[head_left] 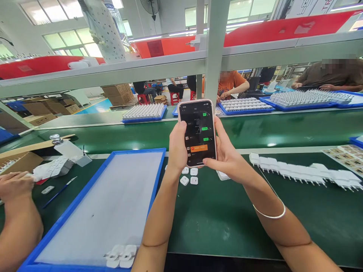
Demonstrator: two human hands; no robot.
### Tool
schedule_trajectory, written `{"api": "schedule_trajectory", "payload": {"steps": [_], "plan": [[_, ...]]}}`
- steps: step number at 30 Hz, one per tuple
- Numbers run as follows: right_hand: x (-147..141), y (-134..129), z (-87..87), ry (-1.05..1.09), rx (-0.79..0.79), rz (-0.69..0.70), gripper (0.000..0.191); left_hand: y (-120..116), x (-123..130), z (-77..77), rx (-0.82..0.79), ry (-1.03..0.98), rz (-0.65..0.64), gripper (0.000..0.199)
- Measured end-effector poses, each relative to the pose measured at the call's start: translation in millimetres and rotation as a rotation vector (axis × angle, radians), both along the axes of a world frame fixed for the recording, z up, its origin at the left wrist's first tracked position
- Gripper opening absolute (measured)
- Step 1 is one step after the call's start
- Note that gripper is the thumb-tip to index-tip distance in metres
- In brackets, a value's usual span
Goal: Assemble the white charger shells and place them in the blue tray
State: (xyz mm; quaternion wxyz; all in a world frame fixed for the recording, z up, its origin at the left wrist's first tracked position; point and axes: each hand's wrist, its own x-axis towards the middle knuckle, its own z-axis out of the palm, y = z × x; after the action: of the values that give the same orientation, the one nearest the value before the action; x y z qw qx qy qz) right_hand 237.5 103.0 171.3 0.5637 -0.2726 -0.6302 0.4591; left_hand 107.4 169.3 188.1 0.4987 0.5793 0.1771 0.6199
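A smartphone (197,132) in a pale pink case is held upright in front of me, its dark screen showing a chat with green bubbles and an orange one. My left hand (178,145) is closed around its left edge, thumb resting along the side of the screen. On the other side, my right hand (227,155) grips the phone's right edge, and its thumb touches the bottom of the screen. Behind and below the phone lie several small white square plastic pieces (194,172) on the green table (204,215); the hands partly hide them.
A blue-rimmed tray (99,207) with white plug adapters (121,256) stands left. A co-worker's arm (19,204) is at far left, near a pen (60,192). A row of white adapters (300,170) lies right. Filled trays (144,111) stand beyond the green belt (136,138).
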Motion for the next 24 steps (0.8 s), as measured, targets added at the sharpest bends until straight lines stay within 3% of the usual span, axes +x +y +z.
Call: {"api": "schedule_trajectory", "payload": {"steps": [24], "plan": [[0.3, -0.9, -0.6, -0.008, -0.001, 0.010, 0.110, 0.7, 0.9, -0.6, -0.015, -0.008, -0.007, 0.033]]}}
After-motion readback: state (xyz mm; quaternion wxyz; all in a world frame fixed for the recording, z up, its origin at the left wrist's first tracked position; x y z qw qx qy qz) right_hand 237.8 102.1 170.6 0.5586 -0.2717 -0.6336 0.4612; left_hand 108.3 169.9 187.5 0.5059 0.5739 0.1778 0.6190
